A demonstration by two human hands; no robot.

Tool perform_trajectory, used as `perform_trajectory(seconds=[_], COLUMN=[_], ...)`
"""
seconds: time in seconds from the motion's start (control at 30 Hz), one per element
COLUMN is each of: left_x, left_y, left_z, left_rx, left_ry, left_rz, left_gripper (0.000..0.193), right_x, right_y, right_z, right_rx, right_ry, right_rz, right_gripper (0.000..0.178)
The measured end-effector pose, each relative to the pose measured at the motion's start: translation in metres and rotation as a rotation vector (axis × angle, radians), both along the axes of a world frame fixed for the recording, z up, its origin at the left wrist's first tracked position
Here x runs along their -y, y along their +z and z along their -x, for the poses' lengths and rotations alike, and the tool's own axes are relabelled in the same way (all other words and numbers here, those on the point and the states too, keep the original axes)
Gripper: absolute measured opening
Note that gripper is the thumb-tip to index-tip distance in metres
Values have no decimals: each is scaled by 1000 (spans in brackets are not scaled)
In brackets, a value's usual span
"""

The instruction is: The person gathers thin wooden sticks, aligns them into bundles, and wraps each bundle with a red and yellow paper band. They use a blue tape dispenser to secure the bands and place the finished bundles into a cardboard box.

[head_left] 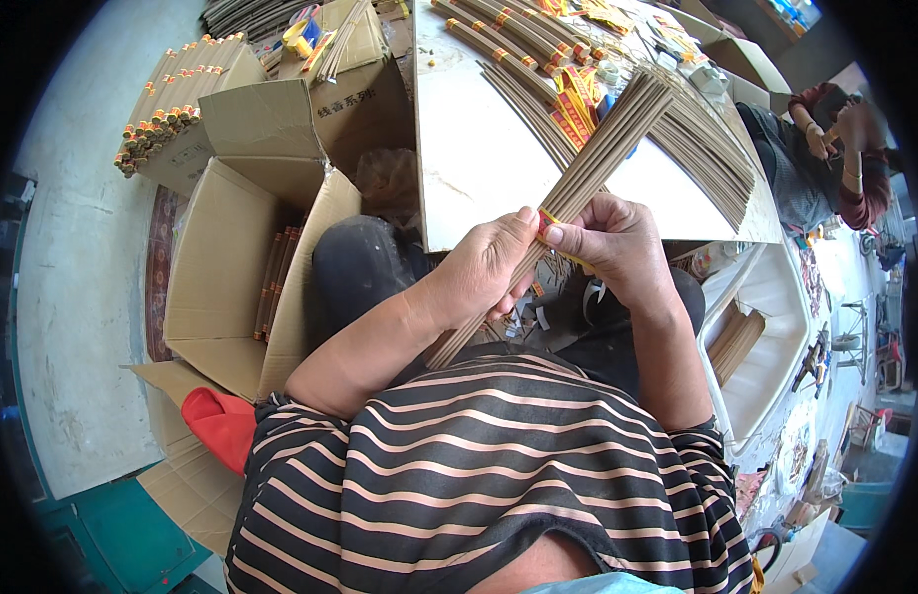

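Observation:
A long bundle of brown incense sticks [608, 139] slants across my lap, its upper end over the table. My left hand [484, 262] is closed round it from the left, below the middle. From the right, my right hand [617, 247] grips the bundle too, its thumb pressing a red and yellow paper band [546, 220] against the sticks. Part of that band is hidden by my fingers. Loose incense sticks [712, 158] lie on the white table [479, 178] behind the bundle, beside a pile of red and yellow paper labels [576, 104].
Several banded bundles [509, 35] lie at the table's far side. An open cardboard box [216, 267] with bundles inside stands at my left, near a tall stack of banded bundles [177, 94]. A white tub [776, 337] holds sticks at right. Another person [820, 148] sits beyond.

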State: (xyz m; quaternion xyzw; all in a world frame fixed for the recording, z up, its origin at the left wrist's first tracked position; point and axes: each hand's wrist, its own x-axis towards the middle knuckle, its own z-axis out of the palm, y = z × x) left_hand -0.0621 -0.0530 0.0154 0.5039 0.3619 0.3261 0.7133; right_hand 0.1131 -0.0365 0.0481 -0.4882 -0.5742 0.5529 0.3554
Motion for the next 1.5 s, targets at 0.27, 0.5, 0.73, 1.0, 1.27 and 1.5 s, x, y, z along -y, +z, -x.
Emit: perform_trajectory(seconds=[0.27,0.5,0.73,1.0,1.27,1.5], left_x=[2,-2,-4,1,4,4], left_y=[5,5,-1,-6,-5,9], left_z=[-1,-3,-12,-15,-14,-8], left_rx=[-22,-179,-511,-609,-365,-186], left_ry=[20,144,318,324,205,-97], left_rz=[-36,-237,-607,-776,-654,-218], left_gripper=[51,45,37,38,41,56], right_x=[0,-5,9,15,16,17], right_y=[-13,-20,-10,-18,-38,-49], right_z=[-3,1,7,0,-7,-10], right_rx=[-71,319,145,157,-148,-488], right_ry=[-12,-203,-181,-95,18,94], right_rz=[-38,-567,-255,-164,-242,-136], right_gripper=[27,43,26,27,23,25])
